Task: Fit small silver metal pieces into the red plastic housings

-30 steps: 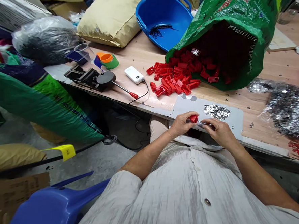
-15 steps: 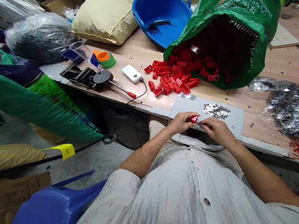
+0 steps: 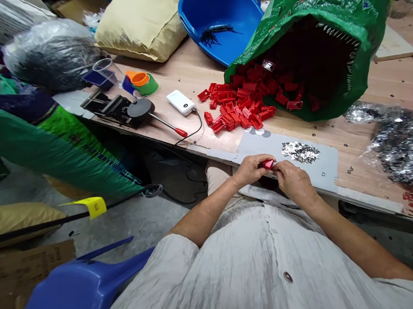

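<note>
My left hand [image 3: 251, 169] is shut on a small red plastic part [image 3: 268, 164] above the grey metal sheet [image 3: 321, 173] at the table's near edge. My right hand [image 3: 294, 179] pinches the same part from the other side, and my fingers hide much of it. A patch of small silver metal pieces [image 3: 300, 152] lies on the sheet just beyond my hands. Further back, a heap of red plastic parts [image 3: 240, 101] spills from the mouth of a green woven sack [image 3: 311, 31].
A hand press with a red-tipped lever [image 3: 130, 110] and a white power bank [image 3: 180, 102] stand on the wooden table [image 3: 387, 87]. A blue basin [image 3: 219, 23] holds dark pieces. A plastic bag of silver pieces [image 3: 398, 147] lies right. A blue chair [image 3: 75, 293] sits below left.
My hands have drawn closer together around the red part, and my right fingers now cover the thin metal piece seen earlier. The whole view has shifted slightly.
</note>
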Motion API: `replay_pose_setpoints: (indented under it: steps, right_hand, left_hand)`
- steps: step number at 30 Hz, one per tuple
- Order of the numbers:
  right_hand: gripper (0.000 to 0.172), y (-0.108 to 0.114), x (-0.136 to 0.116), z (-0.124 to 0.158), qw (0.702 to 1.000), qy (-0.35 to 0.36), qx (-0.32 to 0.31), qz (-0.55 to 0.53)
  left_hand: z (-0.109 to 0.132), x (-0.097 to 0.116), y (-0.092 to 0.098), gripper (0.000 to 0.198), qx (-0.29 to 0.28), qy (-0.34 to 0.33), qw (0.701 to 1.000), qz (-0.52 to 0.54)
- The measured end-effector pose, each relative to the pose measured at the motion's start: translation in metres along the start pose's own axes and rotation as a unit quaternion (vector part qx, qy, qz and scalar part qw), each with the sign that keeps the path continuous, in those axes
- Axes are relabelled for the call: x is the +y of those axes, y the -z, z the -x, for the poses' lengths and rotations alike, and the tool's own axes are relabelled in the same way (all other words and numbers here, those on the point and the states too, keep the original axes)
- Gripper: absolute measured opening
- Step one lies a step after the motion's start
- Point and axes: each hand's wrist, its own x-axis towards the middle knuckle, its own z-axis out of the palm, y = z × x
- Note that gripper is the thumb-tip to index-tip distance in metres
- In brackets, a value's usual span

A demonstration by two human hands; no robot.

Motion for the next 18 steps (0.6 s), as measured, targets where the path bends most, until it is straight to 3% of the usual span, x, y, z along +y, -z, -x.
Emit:
replay_pose_setpoints:
  steps: [5,13,18]
  right_hand:
    - [0.017,0.006,0.012,0.0,0.997,0.027,-0.033,-0.059]
    - [0.017,0.026,0.024,0.016,0.991,0.023,0.01,-0.134]
    - [0.021,0.028,0.017,0.025,0.974,-0.004,-0.026,-0.224]
  left_hand:
    - [0.002,0.002,0.0,0.033,-0.01,0.005,1.0,0.01]
    - [0.013,0.011,-0.003,0.03,0.027,0.03,0.998,0.057]
    - [0.02,0.016,-0.008,0.037,0.062,0.037,0.974,0.216]
